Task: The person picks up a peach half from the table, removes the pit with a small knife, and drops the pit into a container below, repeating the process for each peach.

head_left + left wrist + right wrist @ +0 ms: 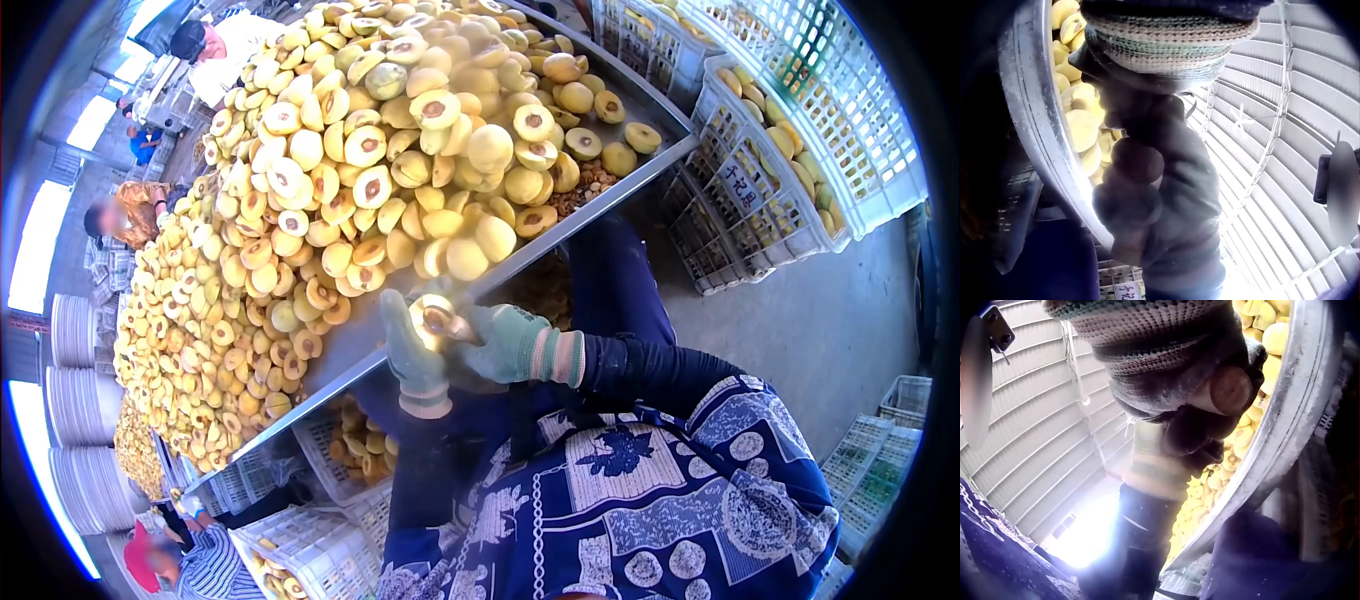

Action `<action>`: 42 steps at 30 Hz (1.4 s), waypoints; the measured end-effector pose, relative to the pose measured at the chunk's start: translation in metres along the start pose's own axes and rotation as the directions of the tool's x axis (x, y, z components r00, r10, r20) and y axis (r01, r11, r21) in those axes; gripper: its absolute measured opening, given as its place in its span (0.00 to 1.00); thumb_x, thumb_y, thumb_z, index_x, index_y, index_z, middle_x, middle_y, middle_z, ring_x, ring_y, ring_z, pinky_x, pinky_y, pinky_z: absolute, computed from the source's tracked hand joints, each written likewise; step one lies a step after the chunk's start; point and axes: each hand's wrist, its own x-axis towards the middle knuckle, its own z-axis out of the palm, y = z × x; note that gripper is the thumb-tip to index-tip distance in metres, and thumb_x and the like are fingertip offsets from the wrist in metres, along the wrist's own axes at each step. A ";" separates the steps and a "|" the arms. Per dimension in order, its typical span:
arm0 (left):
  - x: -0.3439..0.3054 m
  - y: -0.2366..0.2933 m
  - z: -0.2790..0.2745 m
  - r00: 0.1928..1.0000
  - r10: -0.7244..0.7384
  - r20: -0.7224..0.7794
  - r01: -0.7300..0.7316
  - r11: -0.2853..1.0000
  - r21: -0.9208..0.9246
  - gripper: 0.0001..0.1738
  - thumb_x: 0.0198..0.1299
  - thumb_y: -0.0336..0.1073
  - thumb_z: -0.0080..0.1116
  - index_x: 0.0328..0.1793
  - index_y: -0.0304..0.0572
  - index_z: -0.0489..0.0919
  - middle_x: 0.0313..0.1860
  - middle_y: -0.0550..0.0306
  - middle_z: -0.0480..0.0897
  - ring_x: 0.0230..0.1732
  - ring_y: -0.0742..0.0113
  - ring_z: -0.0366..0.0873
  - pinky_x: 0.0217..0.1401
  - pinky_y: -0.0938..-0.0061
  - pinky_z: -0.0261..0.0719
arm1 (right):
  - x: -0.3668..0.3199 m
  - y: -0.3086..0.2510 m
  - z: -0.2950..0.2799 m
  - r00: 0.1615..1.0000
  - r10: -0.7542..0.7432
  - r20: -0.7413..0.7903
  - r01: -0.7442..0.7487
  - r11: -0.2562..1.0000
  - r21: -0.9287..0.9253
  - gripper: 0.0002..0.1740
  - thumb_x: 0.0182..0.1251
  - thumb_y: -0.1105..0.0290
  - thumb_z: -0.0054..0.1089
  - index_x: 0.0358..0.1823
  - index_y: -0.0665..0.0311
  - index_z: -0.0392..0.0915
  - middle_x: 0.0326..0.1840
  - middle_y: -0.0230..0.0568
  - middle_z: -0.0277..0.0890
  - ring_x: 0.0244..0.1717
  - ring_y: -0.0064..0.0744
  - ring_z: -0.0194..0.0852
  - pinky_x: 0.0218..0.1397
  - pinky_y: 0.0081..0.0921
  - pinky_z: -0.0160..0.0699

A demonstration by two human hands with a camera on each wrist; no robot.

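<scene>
My gloved left hand [415,350] holds a halved yellow peach [434,318], its brown centre facing up, just over the metal table's near edge. Close against it is my gloved right hand [505,342], fingers curled round a tool whose round wooden handle end [1230,390] shows in the right wrist view. The tool's working end is hidden between the hands, so I cannot tell its kind. In the left wrist view both hands are dark, the right hand [1179,175] below the left cuff. A large heap of peach halves [365,145] lies beyond my hands.
A raised metal rim [600,195] edges the table. White crates [750,190] of peaches stand at right, and another crate [310,550] sits below left. Stacked white round containers [80,405] line the left side. Other people [215,560] work around the heap.
</scene>
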 end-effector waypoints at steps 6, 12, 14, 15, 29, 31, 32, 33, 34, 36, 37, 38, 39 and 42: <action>0.001 -0.064 -0.030 0.892 0.451 0.015 -0.373 0.718 0.588 0.26 0.65 0.42 0.46 0.61 0.25 0.67 0.49 0.42 0.77 0.46 0.56 0.78 0.51 0.68 0.78 | -0.002 -0.003 -0.005 0.999 0.014 0.044 -0.012 1.000 -0.029 0.23 0.61 0.57 0.52 0.51 0.67 0.69 0.35 0.56 0.78 0.38 0.56 0.78 0.42 0.42 0.76; 0.006 0.002 -0.010 0.908 -0.349 0.231 0.405 0.872 -0.274 0.34 0.70 0.56 0.37 0.54 0.23 0.71 0.41 0.40 0.81 0.38 0.58 0.81 0.44 0.70 0.81 | 0.007 -0.004 -0.029 0.895 0.153 0.419 -0.122 0.987 -0.100 0.19 0.62 0.60 0.50 0.51 0.60 0.72 0.36 0.52 0.79 0.40 0.52 0.79 0.43 0.38 0.76; 0.002 0.009 -0.003 0.948 -0.037 0.315 0.010 0.996 0.087 0.33 0.70 0.55 0.37 0.53 0.22 0.71 0.40 0.40 0.81 0.36 0.60 0.81 0.43 0.71 0.81 | 0.002 -0.018 -0.040 0.879 0.219 0.424 -0.194 0.976 -0.102 0.17 0.63 0.58 0.50 0.46 0.60 0.76 0.33 0.43 0.80 0.39 0.44 0.80 0.46 0.33 0.76; 0.011 -0.001 -0.006 0.862 -0.398 0.316 0.457 0.878 -0.142 0.32 0.71 0.54 0.37 0.54 0.23 0.70 0.40 0.42 0.81 0.35 0.62 0.81 0.42 0.71 0.81 | 0.001 -0.018 -0.041 0.850 0.240 0.469 -0.263 0.965 -0.017 0.15 0.63 0.58 0.50 0.43 0.60 0.76 0.30 0.40 0.78 0.34 0.40 0.77 0.39 0.31 0.73; -0.004 -0.006 0.009 0.972 0.189 0.138 -0.204 0.973 0.105 0.15 0.64 0.41 0.51 0.44 0.34 0.72 0.37 0.53 0.79 0.29 0.70 0.75 0.29 0.78 0.73 | 0.000 0.028 0.020 0.568 -0.530 0.629 -0.796 -0.162 0.583 0.19 0.75 0.56 0.38 0.37 0.63 0.73 0.10 0.19 0.57 0.06 0.13 0.52 0.10 0.14 0.58; -0.006 -0.001 0.017 0.960 0.265 0.094 -0.273 0.959 0.079 0.16 0.64 0.40 0.50 0.51 0.36 0.75 0.29 0.59 0.78 0.22 0.76 0.71 0.22 0.84 0.68 | -0.001 0.031 0.028 0.537 -0.722 0.437 -0.811 -0.301 0.501 0.23 0.77 0.55 0.30 0.42 0.65 0.72 0.11 0.19 0.60 0.06 0.15 0.53 0.12 0.17 0.63; -0.009 0.000 0.017 0.986 0.152 0.072 -0.142 0.981 -0.130 0.18 0.64 0.40 0.51 0.53 0.36 0.75 0.33 0.58 0.79 0.25 0.75 0.73 0.24 0.83 0.71 | -0.005 0.029 0.029 0.536 -0.720 0.440 -0.812 -0.297 0.502 0.23 0.77 0.55 0.30 0.42 0.65 0.72 0.11 0.19 0.60 0.06 0.15 0.53 0.12 0.17 0.63; -0.012 0.001 0.016 0.997 0.035 0.075 -0.008 0.942 -0.335 0.19 0.63 0.40 0.52 0.56 0.36 0.74 0.36 0.56 0.80 0.27 0.73 0.74 0.25 0.82 0.73 | -0.008 0.028 0.031 0.561 -0.721 0.406 -0.790 -0.320 0.523 0.22 0.77 0.56 0.33 0.42 0.65 0.72 0.09 0.19 0.58 0.06 0.13 0.53 0.11 0.16 0.61; -0.012 -0.010 0.007 0.997 0.038 0.071 -0.011 0.941 -0.338 0.19 0.63 0.40 0.52 0.56 0.36 0.74 0.36 0.56 0.80 0.27 0.73 0.74 0.25 0.82 0.73 | -0.010 0.027 0.030 0.584 -0.721 0.372 -0.768 -0.342 0.542 0.20 0.76 0.56 0.35 0.43 0.65 0.72 0.08 0.19 0.56 0.06 0.12 0.53 0.09 0.16 0.59; -0.004 -0.037 -0.024 0.886 0.396 -0.241 -0.355 0.914 0.196 0.20 0.63 0.41 0.52 0.57 0.36 0.74 0.43 0.52 0.80 0.34 0.69 0.78 0.31 0.80 0.77 | -0.016 0.021 0.015 0.614 -0.699 0.368 -0.714 -0.292 0.636 0.21 0.76 0.55 0.37 0.43 0.66 0.73 0.09 0.19 0.56 0.06 0.13 0.53 0.10 0.15 0.60; -0.009 -0.015 -0.035 0.928 0.259 -0.269 -0.260 0.965 0.035 0.20 0.63 0.41 0.53 0.57 0.35 0.73 0.45 0.50 0.80 0.37 0.67 0.78 0.34 0.80 0.78 | -0.016 0.019 0.005 0.619 -0.576 0.533 -0.726 -0.160 0.669 0.21 0.75 0.55 0.38 0.42 0.66 0.74 0.09 0.19 0.56 0.06 0.13 0.53 0.10 0.15 0.60; -0.019 0.008 -0.050 0.957 0.113 -0.269 -0.151 0.981 -0.126 0.21 0.63 0.40 0.54 0.57 0.35 0.73 0.47 0.49 0.80 0.40 0.64 0.79 0.36 0.79 0.80 | -0.015 0.018 -0.002 0.620 -0.421 0.662 -0.739 -0.031 0.673 0.22 0.74 0.54 0.39 0.41 0.66 0.75 0.09 0.19 0.57 0.06 0.13 0.53 0.10 0.15 0.61; -0.023 0.013 -0.073 0.942 0.063 -0.329 -0.060 0.998 0.020 0.21 0.62 0.42 0.55 0.56 0.34 0.74 0.47 0.48 0.80 0.41 0.63 0.79 0.37 0.78 0.80 | -0.013 0.019 -0.006 0.620 -0.221 0.753 -0.756 0.087 0.648 0.23 0.70 0.51 0.45 0.37 0.68 0.75 0.11 0.24 0.63 0.07 0.18 0.59 0.10 0.16 0.62; -0.031 0.007 -0.163 0.929 0.188 -0.319 0.129 0.644 0.754 0.24 0.61 0.48 0.57 0.50 0.32 0.77 0.43 0.44 0.81 0.41 0.57 0.80 0.44 0.68 0.79 | -0.006 0.013 -0.005 0.700 0.442 0.560 -0.627 0.756 0.187 0.25 0.65 0.49 0.49 0.33 0.68 0.75 0.14 0.32 0.69 0.09 0.24 0.65 0.12 0.19 0.64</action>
